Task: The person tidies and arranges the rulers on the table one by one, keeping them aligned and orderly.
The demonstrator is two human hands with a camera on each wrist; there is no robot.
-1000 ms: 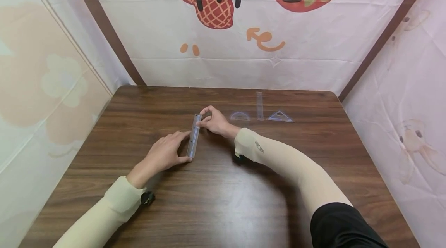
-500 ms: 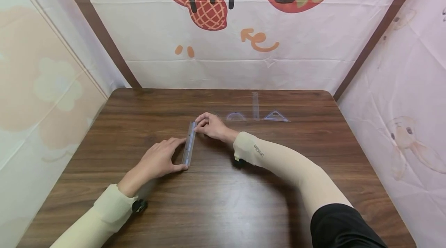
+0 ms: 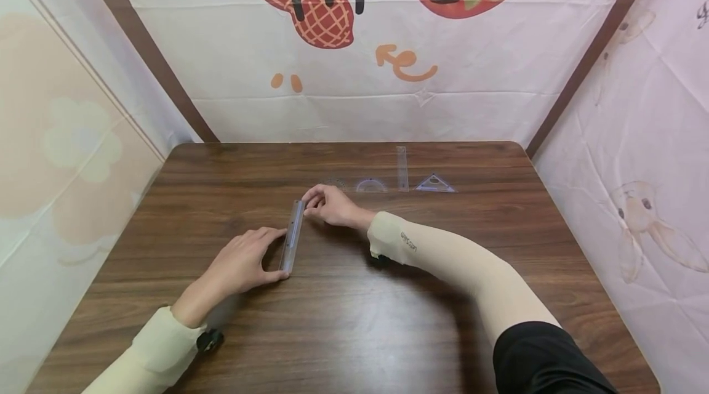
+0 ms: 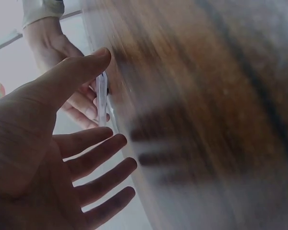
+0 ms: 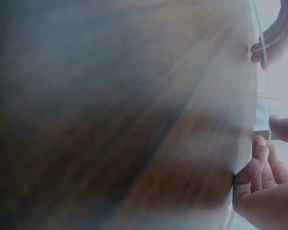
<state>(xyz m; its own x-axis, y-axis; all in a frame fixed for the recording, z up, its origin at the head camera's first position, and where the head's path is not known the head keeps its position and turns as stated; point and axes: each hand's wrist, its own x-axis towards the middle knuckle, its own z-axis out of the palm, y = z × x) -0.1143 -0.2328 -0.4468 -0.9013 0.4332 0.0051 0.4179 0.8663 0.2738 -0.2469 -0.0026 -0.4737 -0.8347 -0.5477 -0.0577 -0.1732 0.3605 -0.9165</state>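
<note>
A clear plastic ruler (image 3: 291,240) with a blue strip lies lengthwise between both hands, left of the table's middle. My left hand (image 3: 244,258) holds it, the thumb at its near end and the index finger at its left edge; the other fingers are spread in the left wrist view. My right hand (image 3: 332,206) pinches its far end between thumb and fingers, the remaining fingers curled. In the right wrist view the ruler (image 5: 266,81) shows as a thin edge spanning from one hand to the other.
Toward the back of the wooden table (image 3: 388,320) lie a clear protractor (image 3: 371,185), another clear ruler (image 3: 402,169) and a set square (image 3: 434,184). A faint clear piece (image 3: 335,183) is partly hidden behind my right hand. Printed cloth (image 3: 354,117) hangs behind the table.
Both hands have drawn the ruler nearer to me and slightly left, still holding it. The pieces at the back keep their places; the head view has shifted a little.
</note>
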